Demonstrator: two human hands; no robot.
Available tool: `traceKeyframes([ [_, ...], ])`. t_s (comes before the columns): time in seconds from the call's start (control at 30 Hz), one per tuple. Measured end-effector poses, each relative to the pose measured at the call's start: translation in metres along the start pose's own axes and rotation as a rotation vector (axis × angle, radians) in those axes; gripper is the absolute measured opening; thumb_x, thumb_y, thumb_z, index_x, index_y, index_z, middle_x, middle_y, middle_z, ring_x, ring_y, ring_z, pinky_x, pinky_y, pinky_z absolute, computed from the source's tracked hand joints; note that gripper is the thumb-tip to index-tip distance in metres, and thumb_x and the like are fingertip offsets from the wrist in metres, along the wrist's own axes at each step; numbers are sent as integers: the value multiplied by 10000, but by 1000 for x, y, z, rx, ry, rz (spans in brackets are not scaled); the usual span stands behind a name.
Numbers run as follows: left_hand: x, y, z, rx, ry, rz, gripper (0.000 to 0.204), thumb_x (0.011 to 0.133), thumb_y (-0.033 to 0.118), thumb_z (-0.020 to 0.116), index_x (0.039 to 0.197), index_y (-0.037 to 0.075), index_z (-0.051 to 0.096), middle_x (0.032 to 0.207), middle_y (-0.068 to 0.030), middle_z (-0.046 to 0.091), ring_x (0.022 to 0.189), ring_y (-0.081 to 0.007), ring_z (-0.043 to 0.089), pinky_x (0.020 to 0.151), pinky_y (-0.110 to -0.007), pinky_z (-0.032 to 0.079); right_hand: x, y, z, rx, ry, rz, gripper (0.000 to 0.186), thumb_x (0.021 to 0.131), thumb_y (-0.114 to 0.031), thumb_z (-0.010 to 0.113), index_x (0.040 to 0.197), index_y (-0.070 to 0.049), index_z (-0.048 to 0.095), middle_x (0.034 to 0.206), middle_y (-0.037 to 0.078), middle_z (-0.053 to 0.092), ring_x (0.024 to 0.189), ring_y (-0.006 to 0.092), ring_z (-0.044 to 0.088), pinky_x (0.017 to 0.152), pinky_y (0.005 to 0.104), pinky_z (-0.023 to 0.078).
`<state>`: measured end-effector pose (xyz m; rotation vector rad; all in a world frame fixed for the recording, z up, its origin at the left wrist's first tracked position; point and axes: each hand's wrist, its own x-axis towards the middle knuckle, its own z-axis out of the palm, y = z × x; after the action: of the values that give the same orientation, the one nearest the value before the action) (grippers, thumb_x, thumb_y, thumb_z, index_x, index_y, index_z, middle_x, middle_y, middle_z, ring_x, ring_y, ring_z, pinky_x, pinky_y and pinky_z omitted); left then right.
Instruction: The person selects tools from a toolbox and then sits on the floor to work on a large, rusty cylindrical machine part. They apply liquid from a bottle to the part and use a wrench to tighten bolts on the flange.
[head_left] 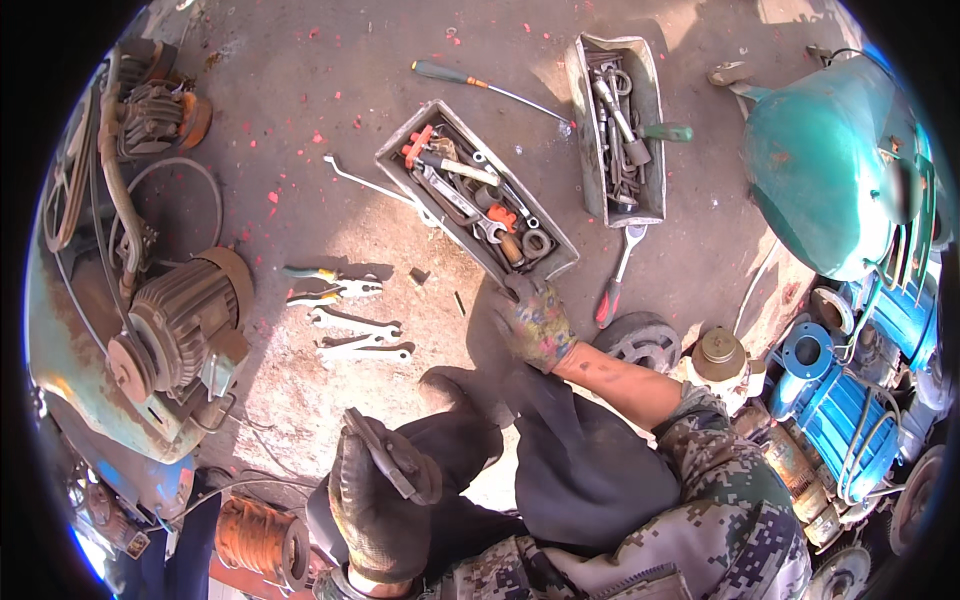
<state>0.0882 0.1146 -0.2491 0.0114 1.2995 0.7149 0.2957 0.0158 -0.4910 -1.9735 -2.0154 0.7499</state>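
In my gloved left hand [375, 505], raised over my lap, is a dark, long flat metal piece [384, 455]; its exact kind is unclear. A rounded dark shape shows just beside it. My right hand [540, 325], in a paint-stained glove, reaches to the near end of a metal tool tray [398, 172], fingers a little apart and partly dark against it. Inside that tray lie an open-ended wrench [462, 203], a hammer [465, 170] and an orange-red tool [417, 146]. Left of my right hand, pliers [335, 287] and several wrenches [355, 323] rest on the ground.
A second tool tray [655, 90] stands at the upper right, near a ratchet [622, 275] and a long screwdriver [490, 88]. An electric motor [185, 320] is at left; a green tank [815, 165] and blue pumps [840, 420] line the right. Copper-coloured wire [255, 540] sits lower left.
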Motion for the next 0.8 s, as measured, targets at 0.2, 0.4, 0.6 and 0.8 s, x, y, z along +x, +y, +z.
traceKeyframes([
  [0.2, -59, -25, -6, 31, 204, -282, 246, 1083, 370, 521, 1110, 135, 587, 750, 2, 532, 578, -125, 441, 567, -286, 359, -47, -3, -7, 324, 106, 396, 242, 876, -202, 699, 1047, -34, 725, 1088, 175, 691, 999, 369, 674, 862, 432, 543],
  [0.4, -91, -62, -28, -41, 224, -365, 270, 1097, 342, 490, 1067, 94, 591, 809, -22, 564, 645, -128, 519, 593, -284, 442, -233, 22, -6, 958, -70, 1238, 284, 937, -263, 664, 1084, -28, 724, 920, 90, 741, 854, 192, 713, 766, 343, 547],
  [0.6, -118, -129, -59, -67, 210, -352, 254, 1068, 315, 578, 971, 80, 600, 757, -29, 565, 625, -129, 526, 569, -284, 456, -449, -30, -77, 887, -429, 1545, 127, 944, -123, 677, 1042, -68, 738, 978, 73, 744, 807, 181, 702, 717, 310, 565],
  [0.8, -163, -147, -68, -57, 205, -314, 255, 1027, 309, 655, 938, 73, 617, 647, -9, 511, 565, -125, 492, 506, -303, 430, -465, -63, -127, 795, -465, 1675, 147, 931, -136, 715, 1051, -58, 749, 900, 96, 750, 763, 177, 702, 676, 292, 564],
])
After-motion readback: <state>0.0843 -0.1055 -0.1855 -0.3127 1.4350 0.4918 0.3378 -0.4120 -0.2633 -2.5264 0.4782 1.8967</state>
